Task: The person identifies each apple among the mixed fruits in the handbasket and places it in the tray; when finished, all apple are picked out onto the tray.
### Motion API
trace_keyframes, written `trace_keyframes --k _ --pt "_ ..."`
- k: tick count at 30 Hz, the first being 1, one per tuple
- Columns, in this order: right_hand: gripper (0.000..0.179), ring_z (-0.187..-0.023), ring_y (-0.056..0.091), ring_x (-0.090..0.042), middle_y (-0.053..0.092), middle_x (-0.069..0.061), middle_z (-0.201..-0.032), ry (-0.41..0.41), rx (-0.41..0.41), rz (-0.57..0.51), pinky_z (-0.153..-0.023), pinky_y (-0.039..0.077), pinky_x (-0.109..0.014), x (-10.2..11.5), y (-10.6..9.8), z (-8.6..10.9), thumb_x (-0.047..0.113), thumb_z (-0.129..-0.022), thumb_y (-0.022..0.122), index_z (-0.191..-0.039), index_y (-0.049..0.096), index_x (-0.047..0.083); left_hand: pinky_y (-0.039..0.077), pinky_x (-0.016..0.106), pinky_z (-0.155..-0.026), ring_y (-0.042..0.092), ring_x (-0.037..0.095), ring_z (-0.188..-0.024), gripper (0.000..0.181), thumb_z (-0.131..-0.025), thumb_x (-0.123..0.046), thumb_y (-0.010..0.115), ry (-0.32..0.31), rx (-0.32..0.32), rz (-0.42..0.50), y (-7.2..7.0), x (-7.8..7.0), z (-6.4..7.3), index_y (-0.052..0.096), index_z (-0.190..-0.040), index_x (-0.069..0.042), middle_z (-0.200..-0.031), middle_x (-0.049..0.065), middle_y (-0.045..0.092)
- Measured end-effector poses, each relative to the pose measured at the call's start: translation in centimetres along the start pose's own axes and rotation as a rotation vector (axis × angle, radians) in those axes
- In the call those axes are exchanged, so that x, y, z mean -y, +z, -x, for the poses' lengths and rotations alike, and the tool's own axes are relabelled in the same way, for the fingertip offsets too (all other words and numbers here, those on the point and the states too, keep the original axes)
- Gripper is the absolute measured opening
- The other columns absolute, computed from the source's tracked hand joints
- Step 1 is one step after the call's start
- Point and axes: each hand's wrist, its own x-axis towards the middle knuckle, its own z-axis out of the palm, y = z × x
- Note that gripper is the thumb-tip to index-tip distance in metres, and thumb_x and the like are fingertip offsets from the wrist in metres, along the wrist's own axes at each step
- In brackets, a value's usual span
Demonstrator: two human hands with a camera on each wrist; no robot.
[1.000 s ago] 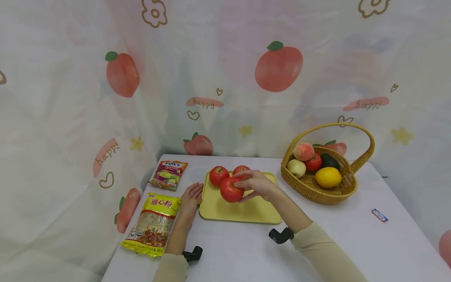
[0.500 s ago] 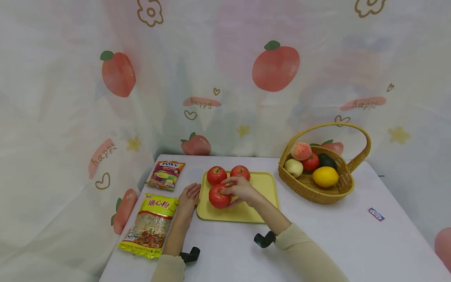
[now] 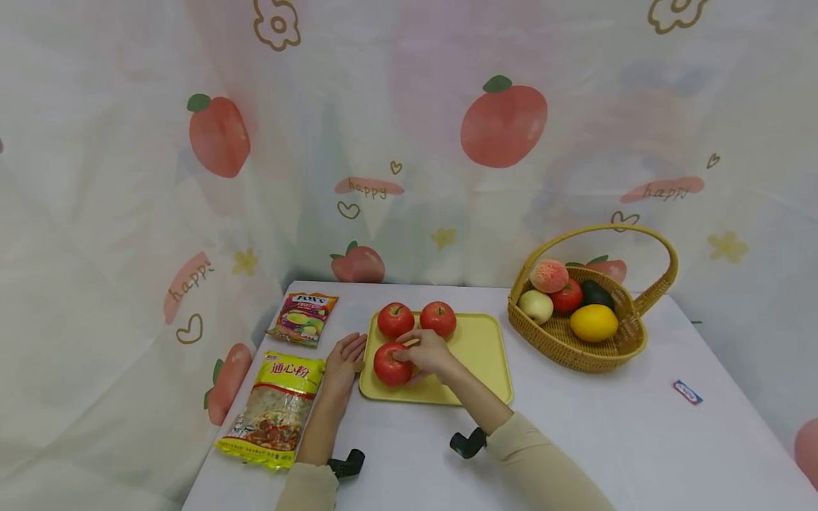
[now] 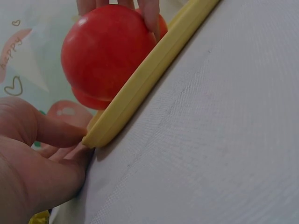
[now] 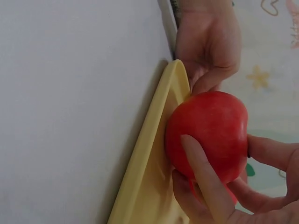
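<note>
In the head view, my right hand [image 3: 429, 355] holds a red apple [image 3: 393, 365] low over the front left of a yellow tray [image 3: 473, 365], thumb and fingers spread round it. The right wrist view shows fingertips on both sides of that apple [image 5: 210, 135]. Behind it on the tray are two more red apples, one at the back left [image 3: 395, 321] and one to its right [image 3: 438, 319]. My left hand [image 3: 342, 363] lies at the tray's left edge; the left wrist view shows its thumb on the rim [image 4: 100, 133], other fingers partly hidden behind.
A wicker basket [image 3: 556, 349] with a peach, an apple, a lemon and other fruit stands at the back right. A candy bag [image 3: 303, 318] and a pasta bag [image 3: 275, 408] lie on the left. One small wrapped packet [image 3: 687, 392] is on the right.
My right hand has carried the apple left and down, from above the middle of the tray to its front left. The left hand has stayed at the tray's edge.
</note>
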Motion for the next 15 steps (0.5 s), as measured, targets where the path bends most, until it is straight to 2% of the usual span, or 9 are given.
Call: trace_keyframes --k 7,11,15 --pt "0.044 -0.106 0.065 -0.031 0.065 -0.015 -0.114 -0.001 -0.062 0.079 -0.071 0.066 -0.051 -0.28 0.54 0.13 0.026 -0.089 0.083 -0.124 0.068 0.003 0.039 0.044 -0.120 0.047 0.034 -0.145 0.070 -0.090 0.024 0.048 0.033 0.022 -0.008 0.02 0.18 0.01 0.041 -0.155 -0.001 -0.155 0.021 0.050" --pt "0.048 -0.106 0.066 -0.031 0.066 -0.014 -0.114 -0.005 -0.064 0.128 -0.072 0.066 -0.051 -0.30 0.63 0.25 0.031 -0.089 0.084 -0.124 0.068 0.004 0.039 0.045 -0.120 0.046 0.036 -0.146 0.069 -0.090 0.025 0.048 0.045 0.030 -0.008 -0.04 0.10 0.15 0.040 -0.154 0.000 -0.155 0.023 0.049" --pt "0.050 -0.104 0.067 -0.030 0.069 -0.013 -0.115 -0.027 -0.058 0.156 -0.075 0.066 -0.048 0.14 0.19 0.50 0.034 -0.088 0.084 -0.125 0.068 0.003 0.040 0.044 -0.120 0.047 0.034 -0.145 0.069 -0.090 0.024 0.049 0.031 0.015 -0.006 -0.03 0.02 0.17 0.041 -0.154 -0.001 -0.155 0.021 0.050"
